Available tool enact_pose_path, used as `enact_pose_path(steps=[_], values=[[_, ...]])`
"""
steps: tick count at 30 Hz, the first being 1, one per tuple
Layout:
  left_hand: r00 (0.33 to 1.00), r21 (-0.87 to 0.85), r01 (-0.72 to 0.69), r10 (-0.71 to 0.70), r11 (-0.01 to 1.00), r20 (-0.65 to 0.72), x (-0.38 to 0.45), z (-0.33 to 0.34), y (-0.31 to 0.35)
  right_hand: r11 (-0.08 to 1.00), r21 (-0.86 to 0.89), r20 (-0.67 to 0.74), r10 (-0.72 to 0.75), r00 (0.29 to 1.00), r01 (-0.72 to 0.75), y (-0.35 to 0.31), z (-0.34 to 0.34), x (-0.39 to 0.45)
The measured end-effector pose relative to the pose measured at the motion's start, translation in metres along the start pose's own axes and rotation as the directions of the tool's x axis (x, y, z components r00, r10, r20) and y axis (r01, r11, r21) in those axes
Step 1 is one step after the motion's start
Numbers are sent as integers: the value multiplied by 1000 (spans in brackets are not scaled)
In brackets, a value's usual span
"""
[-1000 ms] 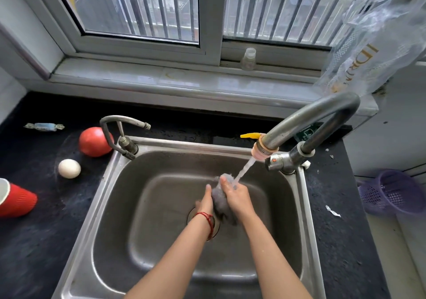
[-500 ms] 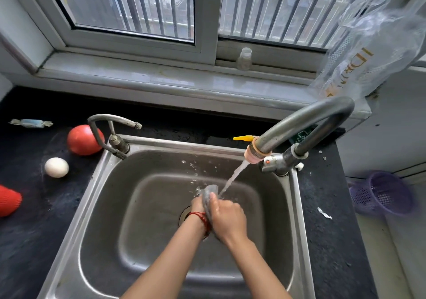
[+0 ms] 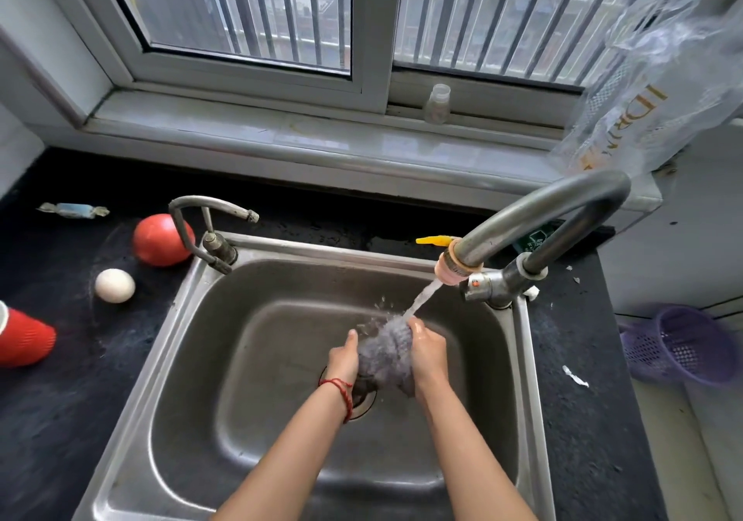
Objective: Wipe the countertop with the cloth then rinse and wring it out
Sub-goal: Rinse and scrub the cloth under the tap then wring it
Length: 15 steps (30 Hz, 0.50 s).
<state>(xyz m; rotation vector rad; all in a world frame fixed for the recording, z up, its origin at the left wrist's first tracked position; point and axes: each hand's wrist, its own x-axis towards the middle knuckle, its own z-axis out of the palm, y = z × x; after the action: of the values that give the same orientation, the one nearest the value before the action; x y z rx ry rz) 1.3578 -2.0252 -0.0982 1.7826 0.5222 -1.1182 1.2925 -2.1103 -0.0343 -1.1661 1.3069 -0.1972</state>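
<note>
Both hands clasp a grey, fuzzy cloth between them: left hand closed on its left side, right hand wrapped around its right. Water from the curved metal faucet splashes on the bunched cloth's top, over the drain of the smooth steel sink. Around it lies a dark, speckled countertop.

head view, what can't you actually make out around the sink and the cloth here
- Drain: mostly hidden by the cloth and left hand.
- Fingers of the right hand: wrapped behind the cloth.
- Red cup: cut off by the left edge.
- Print on the plastic bag: creased and partly out of frame.
- Small bottle on the sill: too small to identify.
</note>
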Motion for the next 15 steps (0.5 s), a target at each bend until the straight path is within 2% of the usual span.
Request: enact_pose_path(steps=[2, 3, 4, 5, 7, 9, 11, 12, 14, 15], values=[[995, -72, -1, 8, 997, 102, -8, 4, 8, 998, -23, 77, -49, 996, 51, 2, 4, -5], [976, -148, 30, 3, 989, 218, -15, 7, 13, 997, -46, 116, -61, 991, 67, 4, 6, -6], [950, -209, 68, 1, 976, 313, -21, 11, 18, 992, -97, 161, -70, 984, 87, 6, 8, -8], [937, -231, 64, 21, 971, 348, -20, 13, 17, 975, -174, 206, -102, 973, 139, 8, 8, -8], [935, -264, -14, 106, 964, 337, -21, 14, 17, 875, -366, 278, -221, 935, 316, 12, 4, -9], [950, -301, -83, 167, 950, 265, -20, 14, 18, 789, -475, 249, -305, 919, 390, 10, -3, -4], [949, -284, -135, 207, 949, 240, -22, 16, 20, 875, -336, 196, -298, 934, 349, 7, -12, 2], [941, -256, -176, 239, 951, 241, -24, 17, 22, 931, -227, 212, -240, 947, 286, 7, -15, 5], [915, -203, -230, 283, 952, 288, -28, 19, 25, 993, -47, 298, -93, 950, 112, 12, -20, 14], [898, -176, -260, 305, 949, 316, -32, 17, 28, 999, -17, 356, -39, 934, 48, 16, -23, 18]])
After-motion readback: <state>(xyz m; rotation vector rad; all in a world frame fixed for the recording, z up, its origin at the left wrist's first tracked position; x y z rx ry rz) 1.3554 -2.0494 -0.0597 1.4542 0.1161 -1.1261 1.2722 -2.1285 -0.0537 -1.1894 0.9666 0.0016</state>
